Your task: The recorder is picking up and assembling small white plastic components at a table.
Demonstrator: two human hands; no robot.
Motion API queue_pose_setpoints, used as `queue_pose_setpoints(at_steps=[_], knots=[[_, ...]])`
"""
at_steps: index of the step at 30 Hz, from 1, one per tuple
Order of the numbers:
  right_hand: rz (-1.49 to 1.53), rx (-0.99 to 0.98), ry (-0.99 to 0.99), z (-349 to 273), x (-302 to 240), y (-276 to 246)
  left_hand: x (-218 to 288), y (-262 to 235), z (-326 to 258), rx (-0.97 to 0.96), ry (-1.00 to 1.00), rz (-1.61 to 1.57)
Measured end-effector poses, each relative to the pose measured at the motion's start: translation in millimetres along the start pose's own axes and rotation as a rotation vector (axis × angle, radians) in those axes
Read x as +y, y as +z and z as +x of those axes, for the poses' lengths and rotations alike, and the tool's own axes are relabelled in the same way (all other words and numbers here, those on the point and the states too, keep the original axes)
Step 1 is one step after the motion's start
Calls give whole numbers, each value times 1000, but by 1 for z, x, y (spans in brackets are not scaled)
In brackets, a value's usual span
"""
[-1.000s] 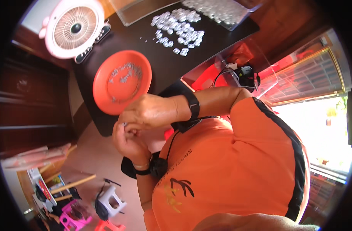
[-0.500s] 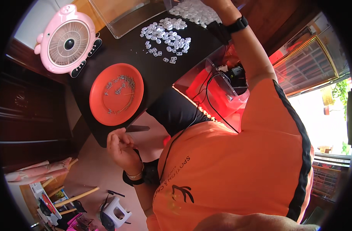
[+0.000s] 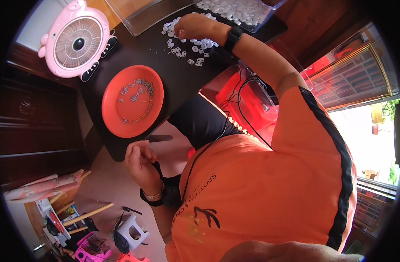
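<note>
The right hand (image 3: 195,27) reaches across the dark tabletop (image 3: 182,83) to its far edge, where it rests with fingers curled down over a scatter of small white plastic pieces (image 3: 184,43). Whether the fingers pinch one of those pieces cannot be told, since the back of the hand hides the tips. A black watch (image 3: 232,38) sits on that wrist.

The left hand (image 3: 139,160) hangs just off the near edge of the tabletop, fingers pressed together around a thin dark blade-like tool (image 3: 159,138) that points toward the person's lap.

Between the two hands, near the left edge, lies a round orange plate (image 3: 121,118) holding a loose heap of thin metal pins (image 3: 138,89). A pink desk fan (image 3: 75,40) stands at the far left corner. Two clear plastic trays line the far edge: one (image 3: 134,13) beside the fan, another (image 3: 248,11) filled with more white pieces just beyond the right hand.
</note>
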State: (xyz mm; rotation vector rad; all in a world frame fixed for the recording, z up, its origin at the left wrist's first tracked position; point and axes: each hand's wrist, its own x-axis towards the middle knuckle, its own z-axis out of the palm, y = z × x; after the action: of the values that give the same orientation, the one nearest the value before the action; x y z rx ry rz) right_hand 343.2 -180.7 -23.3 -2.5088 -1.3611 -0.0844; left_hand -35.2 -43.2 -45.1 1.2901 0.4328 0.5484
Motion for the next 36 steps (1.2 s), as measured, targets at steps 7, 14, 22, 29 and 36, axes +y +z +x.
queue_pose_setpoints(at_steps=[7,14,22,29,36], knots=[[-23,-125,-65,17,-30,-6,-1,0,-1,-7,-26,0],[-240,-114,-192,32,-22,11,-6,-6,-4,-3,-53,-3],[328,102,-347,-12,-85,-5,-8,-7,-2,-20,-78,17],[549,270,-585,-96,-205,19,-10,11,-4,-45,-47,-53],[630,304,-566,-115,-228,45,-12,-4,-11,-33,-34,-70]])
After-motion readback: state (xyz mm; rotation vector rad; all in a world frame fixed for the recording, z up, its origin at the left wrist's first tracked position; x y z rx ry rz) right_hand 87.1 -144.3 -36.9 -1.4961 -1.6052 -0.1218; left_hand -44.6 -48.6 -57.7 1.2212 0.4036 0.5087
